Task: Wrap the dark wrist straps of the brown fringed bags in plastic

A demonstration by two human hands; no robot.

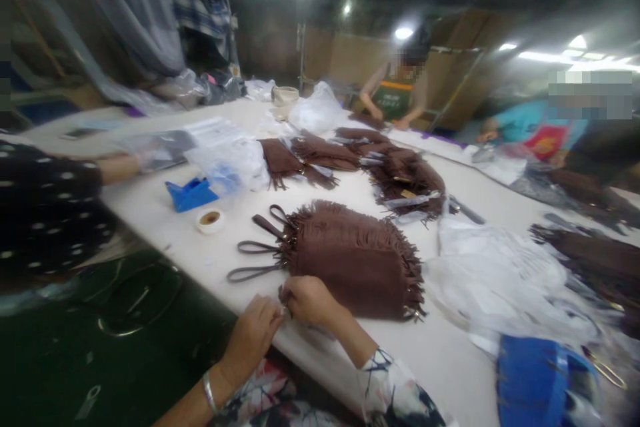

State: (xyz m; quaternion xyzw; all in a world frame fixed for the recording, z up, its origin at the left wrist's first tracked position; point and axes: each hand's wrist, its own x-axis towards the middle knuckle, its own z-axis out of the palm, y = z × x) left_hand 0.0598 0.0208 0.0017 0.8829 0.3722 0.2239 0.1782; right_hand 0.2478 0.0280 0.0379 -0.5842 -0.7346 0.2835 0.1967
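A stack of dark brown fringed pouches (pixel 350 273) lies on the white table in front of me. Dark wrist straps (pixel 267 225) stick out from its left side. At the table's front edge, by the stack's lower left corner, my right hand (pixel 311 301) pinches something small and dark, mostly hidden by the fingers. My left hand (pixel 254 328), with a silver bangle at the wrist, meets it there with fingers pressed together. What the left fingers hold is too small to make out.
A blue plastic holder (pixel 191 195) and a tape roll (pixel 216 224) sit at left, near another person's arm (pixel 117 169). More brown fringed pouches (pixel 407 173) lie beyond. White plastic bags (pixel 495 267) and a blue object (pixel 527 380) are at right. Two people work across the table.
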